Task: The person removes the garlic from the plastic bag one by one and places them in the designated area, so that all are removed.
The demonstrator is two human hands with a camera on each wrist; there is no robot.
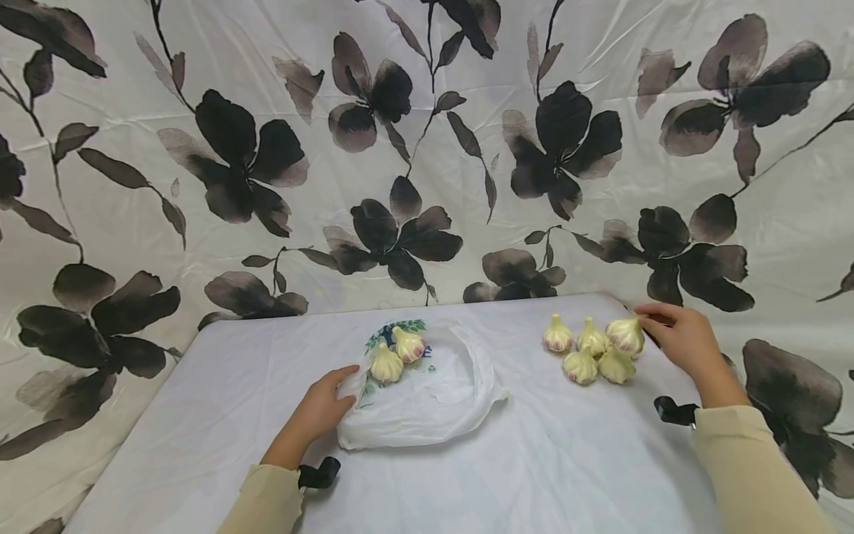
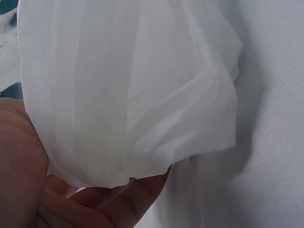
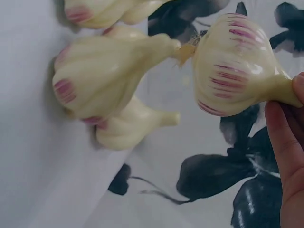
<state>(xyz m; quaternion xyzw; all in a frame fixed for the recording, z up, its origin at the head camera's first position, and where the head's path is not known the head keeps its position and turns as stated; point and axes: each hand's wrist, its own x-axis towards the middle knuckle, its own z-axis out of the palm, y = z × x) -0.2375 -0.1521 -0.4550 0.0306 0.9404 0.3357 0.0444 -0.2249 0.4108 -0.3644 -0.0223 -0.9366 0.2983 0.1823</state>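
My left hand [image 1: 320, 406] grips the left edge of a white plastic bag [image 1: 427, 423]. Up close in the left wrist view, the thin film [image 2: 128, 95] drapes over the fingers and hides part of them. Two garlic bulbs [image 1: 386, 365] rest against each other on the bag's printed left part. At the right, my right hand [image 1: 690, 341] pinches a garlic bulb [image 3: 232, 66] by its stem, its purple-streaked base pointing away from the fingers. That bulb is raised beside several other garlic bulbs [image 1: 580, 366] grouped on the table.
A white cloth covers the table [image 1: 534, 460]. Directly behind the table's far edge hangs a white curtain with dark flowers [image 1: 400, 237], which also shows past the table's sides. Each wrist wears a black camera mount [image 1: 320, 473].
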